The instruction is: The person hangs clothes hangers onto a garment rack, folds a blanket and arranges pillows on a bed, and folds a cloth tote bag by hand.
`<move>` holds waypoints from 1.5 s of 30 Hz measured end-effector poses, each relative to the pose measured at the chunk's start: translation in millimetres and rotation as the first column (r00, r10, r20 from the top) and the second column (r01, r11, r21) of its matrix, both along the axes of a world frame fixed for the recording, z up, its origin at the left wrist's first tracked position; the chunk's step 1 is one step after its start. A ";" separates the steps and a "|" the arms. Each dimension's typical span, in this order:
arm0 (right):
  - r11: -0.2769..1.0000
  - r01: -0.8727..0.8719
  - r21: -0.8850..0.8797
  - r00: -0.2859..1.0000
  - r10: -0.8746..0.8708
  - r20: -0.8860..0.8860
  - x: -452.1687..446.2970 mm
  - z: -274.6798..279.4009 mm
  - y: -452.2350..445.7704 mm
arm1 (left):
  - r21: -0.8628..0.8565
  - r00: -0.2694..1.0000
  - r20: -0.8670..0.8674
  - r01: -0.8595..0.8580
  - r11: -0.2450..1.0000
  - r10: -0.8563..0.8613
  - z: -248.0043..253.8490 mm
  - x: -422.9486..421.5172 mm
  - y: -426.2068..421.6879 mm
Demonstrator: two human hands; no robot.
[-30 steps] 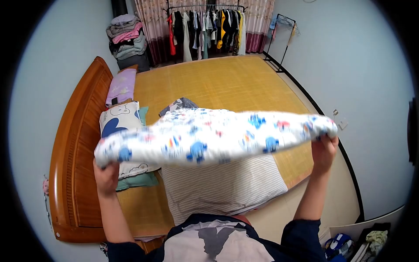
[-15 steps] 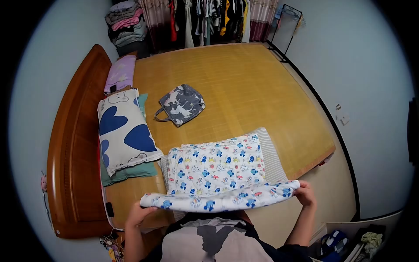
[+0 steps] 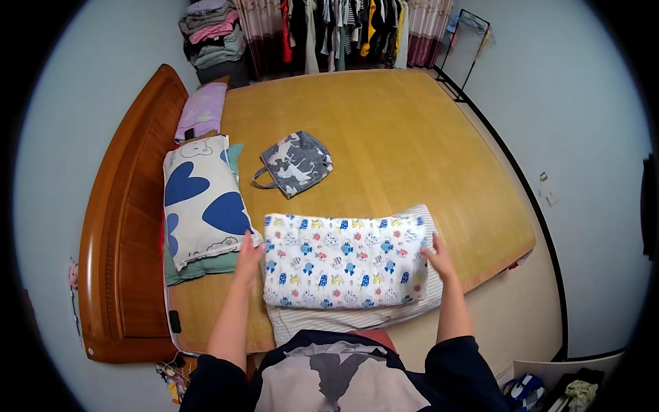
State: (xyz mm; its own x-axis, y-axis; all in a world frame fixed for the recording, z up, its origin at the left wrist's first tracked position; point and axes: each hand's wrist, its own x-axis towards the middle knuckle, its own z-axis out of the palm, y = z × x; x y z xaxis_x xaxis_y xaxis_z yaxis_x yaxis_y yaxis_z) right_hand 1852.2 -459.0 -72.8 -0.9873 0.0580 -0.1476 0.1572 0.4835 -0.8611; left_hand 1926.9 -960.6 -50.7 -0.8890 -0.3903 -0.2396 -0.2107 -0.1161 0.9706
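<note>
A white blanket (image 3: 336,264) printed with small blue, red and yellow figures lies folded into a flat rectangle on the near part of the bed. Beneath it spreads a pale striped cloth (image 3: 384,316), showing along the near and right edges. My left hand (image 3: 250,257) is beside the blanket's left edge, thumb and fingers apart, with nothing held. At the opposite edge, my right hand (image 3: 440,259) is open, its thumb by the blanket's right side. Whether either hand touches the fabric, I cannot tell.
A grey patterned bag (image 3: 295,165) lies on the bed mat (image 3: 398,151). Pillows, one with blue hearts (image 3: 206,206), rest along the wooden headboard (image 3: 130,233). Clothes (image 3: 350,34) hang at the far end. An open bin or drawer (image 3: 542,371) stands at lower right.
The near end of the blanket, held up in both hands before, now lies folded over onto the rest. Both hands have let go and moved forward to its sides.
</note>
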 end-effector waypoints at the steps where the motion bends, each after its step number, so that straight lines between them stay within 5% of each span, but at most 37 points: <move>1: 0.995 0.001 0.100 0.999 -0.004 0.033 8.7 -16.5 0.8 | 0.127 0.998 0.045 0.029 0.991 -0.035 -11.6 9.7 8.0; 5: 0.964 0.125 0.234 0.990 -0.135 0.027 57.1 -94.7 13.8 | 0.365 0.938 0.274 0.105 0.925 -0.214 -75.4 61.8 16.3; 8: 0.840 0.530 -0.117 0.829 -0.484 0.281 85.7 -154.6 29.3 | 0.296 0.865 0.471 0.028 0.955 -0.171 -100.3 85.5 14.5; 9: 0.845 0.523 -0.114 0.832 -0.477 0.282 91.1 -156.2 33.1 | 0.288 0.875 0.458 0.017 0.957 -0.154 -108.1 92.3 11.4; 11: 0.646 0.677 -0.352 0.672 -0.349 0.654 102.0 -139.1 33.3 | 0.281 0.884 0.450 -0.003 0.960 -0.129 -130.6 101.7 4.1; 13: 0.590 0.703 -0.396 0.664 -0.348 0.662 103.8 -124.6 16.6 | 0.290 0.871 0.485 -0.074 0.954 -0.080 -152.5 107.4 -1.8; 17: 0.382 0.772 -0.508 0.619 -0.273 0.736 95.3 -123.7 -1.5 | 0.197 0.786 0.619 -0.175 0.965 0.016 -111.3 98.5 29.4; 20: 0.470 0.797 -0.380 0.531 -0.243 0.812 84.1 -115.8 1.5 | 0.218 0.770 0.634 -0.271 0.937 0.076 -126.0 95.5 34.1; 23: 0.420 0.726 -0.544 0.665 -0.225 0.713 73.5 -110.3 -3.5 | 0.252 0.704 0.685 -0.470 0.846 0.187 -146.5 94.1 30.8; 26: 0.494 0.721 -0.486 0.663 -0.290 0.690 61.8 -84.2 -10.6 | 0.448 0.727 0.673 -0.545 0.708 0.134 -152.6 89.4 29.8; 30: 0.713 0.576 -0.400 0.729 -0.226 0.646 49.5 -52.8 -25.8 | 0.585 0.844 0.494 -0.501 0.637 0.210 -153.4 82.9 31.4; 34: 0.811 0.456 -0.366 0.805 -0.200 0.558 36.4 -32.2 -32.5 | 0.598 0.908 0.340 -0.410 0.689 0.245 -93.0 66.1 32.3; 38: 0.670 0.306 -0.676 0.938 -0.089 0.336 16.0 2.7 -23.8 | 0.497 0.937 0.221 -0.346 0.796 0.269 -44.5 63.9 18.5; 41: 0.511 0.304 -0.804 0.949 -0.089 0.303 6.2 88.7 -48.5 | 0.626 0.948 -0.031 -0.229 0.745 0.317 20.0 71.7 6.9; 45: 0.444 0.186 -0.876 0.974 0.034 0.224 -13.9 133.8 -91.1 | 0.728 0.896 -0.034 -0.282 0.625 0.443 54.3 94.7 -26.7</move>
